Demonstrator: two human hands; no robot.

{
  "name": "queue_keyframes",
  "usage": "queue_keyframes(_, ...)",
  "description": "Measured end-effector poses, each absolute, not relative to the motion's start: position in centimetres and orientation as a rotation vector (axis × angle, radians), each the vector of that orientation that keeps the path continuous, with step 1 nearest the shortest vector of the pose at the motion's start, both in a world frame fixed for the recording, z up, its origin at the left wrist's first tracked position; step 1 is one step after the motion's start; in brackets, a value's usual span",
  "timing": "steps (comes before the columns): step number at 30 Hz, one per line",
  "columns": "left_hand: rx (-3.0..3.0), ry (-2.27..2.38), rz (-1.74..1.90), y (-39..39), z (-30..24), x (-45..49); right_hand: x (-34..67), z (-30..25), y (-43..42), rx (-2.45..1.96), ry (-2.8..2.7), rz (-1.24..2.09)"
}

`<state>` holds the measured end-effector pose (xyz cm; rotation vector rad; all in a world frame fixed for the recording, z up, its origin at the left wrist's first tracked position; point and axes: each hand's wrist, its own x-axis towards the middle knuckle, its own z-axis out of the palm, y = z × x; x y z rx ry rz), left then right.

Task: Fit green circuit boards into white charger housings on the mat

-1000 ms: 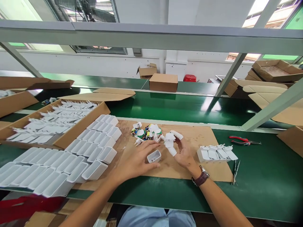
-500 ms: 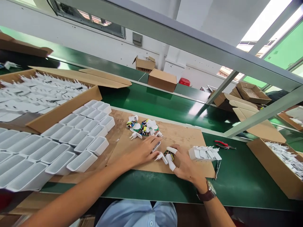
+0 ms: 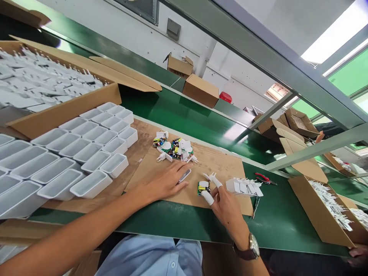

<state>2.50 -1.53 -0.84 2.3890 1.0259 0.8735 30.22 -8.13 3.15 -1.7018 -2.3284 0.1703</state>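
Observation:
My left hand [image 3: 166, 181] rests on the brown cardboard sheet [image 3: 221, 165], fingers curled around a small white plastic shell [image 3: 184, 175]. My right hand [image 3: 222, 201], with white finger cots on thumb and fingers, pinches a small green circuit board with a white plug part [image 3: 204, 186]. A pile of circuit boards and plug parts [image 3: 174, 147] lies just beyond my left hand. A short row of finished white pieces [image 3: 243, 186] lies to the right of my right hand.
Rows of empty white shells [image 3: 71, 153] cover the left of the bench beside an open carton of white parts [image 3: 43, 90]. Red-handled pliers [image 3: 265, 178] lie on the green mat. Another carton of parts [image 3: 327, 207] stands at right; another person's fingers [image 3: 358, 255] show at the bottom right.
The view has tilted and swung left. My right hand has drawn back from my left, holding the circuit board part; my left hand keeps the white shell on the cardboard.

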Motion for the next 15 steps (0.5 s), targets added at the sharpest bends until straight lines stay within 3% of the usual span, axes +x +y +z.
queue_keyframes(6,2.394,0.990,0.920,-1.5,-1.0,2.5,29.8,4.5,-8.2,-1.223,-2.444,0.153)
queue_keyframes(10,2.378,0.979,0.955,-1.5,-1.0,2.5,30.1,3.8,-7.3,-1.286,-2.652,-0.070)
queue_keyframes(15,2.342,0.974,0.972,-1.5,-0.9,2.4,30.0,3.6,-7.0,-1.322,-2.644,0.138)
